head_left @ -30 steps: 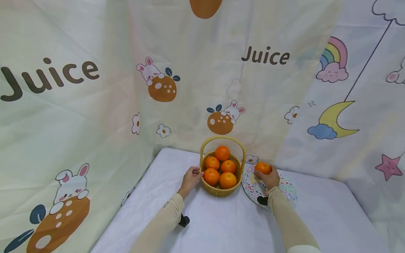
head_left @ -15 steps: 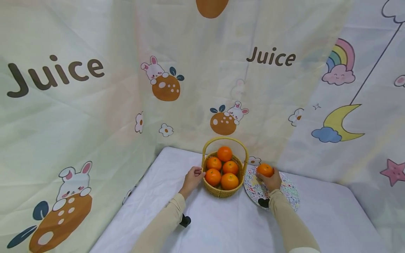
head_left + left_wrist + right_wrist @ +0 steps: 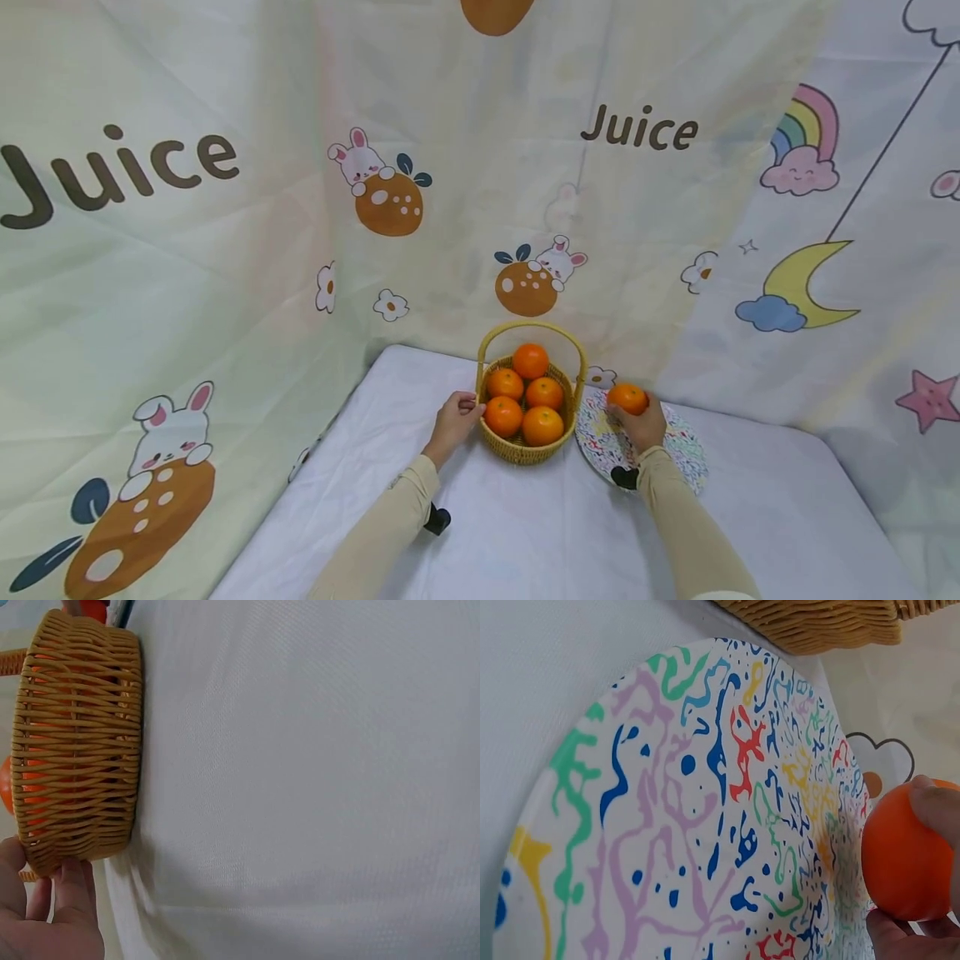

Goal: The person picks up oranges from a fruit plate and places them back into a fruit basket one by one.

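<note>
A woven basket (image 3: pixel 517 452) with a tall arched handle stands on the white cloth and holds several oranges (image 3: pixel 542 426). My left hand (image 3: pixel 453 425) grips the basket's left side; in the left wrist view its thumb (image 3: pixel 11 855) lies at the rim and the fingers (image 3: pixel 73 889) press the outer weave. To the basket's right, my right hand (image 3: pixel 641 425) holds a single orange (image 3: pixel 907 859) between thumb and fingers, over the far part of a round plate (image 3: pixel 682 847). Colourful squiggles and specks cover the plate, and the right forearm hides part of it in the head view.
A printed fabric backdrop (image 3: pixel 450 275) rises behind and beside the table. White cloth (image 3: pixel 540 533) covers the tabletop. The basket and the plate sit side by side near its back edge. A black wrist device (image 3: pixel 437 520) shows under the left sleeve.
The head view has shifted slightly. Both hands keep their places, the left at the basket and the right with the orange over the plate.
</note>
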Demonstrator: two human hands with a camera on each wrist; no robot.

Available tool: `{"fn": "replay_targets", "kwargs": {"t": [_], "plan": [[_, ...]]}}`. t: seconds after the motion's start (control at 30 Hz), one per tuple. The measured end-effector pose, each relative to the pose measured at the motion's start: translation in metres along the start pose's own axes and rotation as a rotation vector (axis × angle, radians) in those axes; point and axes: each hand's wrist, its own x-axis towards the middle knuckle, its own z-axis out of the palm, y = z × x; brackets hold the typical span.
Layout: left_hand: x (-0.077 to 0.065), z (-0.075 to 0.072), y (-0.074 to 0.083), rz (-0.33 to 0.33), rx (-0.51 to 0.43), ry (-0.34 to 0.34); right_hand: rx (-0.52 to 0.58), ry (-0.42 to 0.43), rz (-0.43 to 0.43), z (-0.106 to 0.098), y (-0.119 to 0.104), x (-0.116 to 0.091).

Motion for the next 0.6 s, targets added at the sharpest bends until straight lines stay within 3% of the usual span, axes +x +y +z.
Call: {"fn": "replay_targets", "kwargs": {"t": [0.3,0.6], "plan": [[0.001,-0.001,0.002,-0.038,-0.016,0.001,0.015,-0.028,-0.035,-0.007,-0.001,-0.011],[0.002,0.001,0.000,-0.020,0.003,0.019,-0.015,-0.070,0.001,-0.014,-0.006,-0.036]]}}
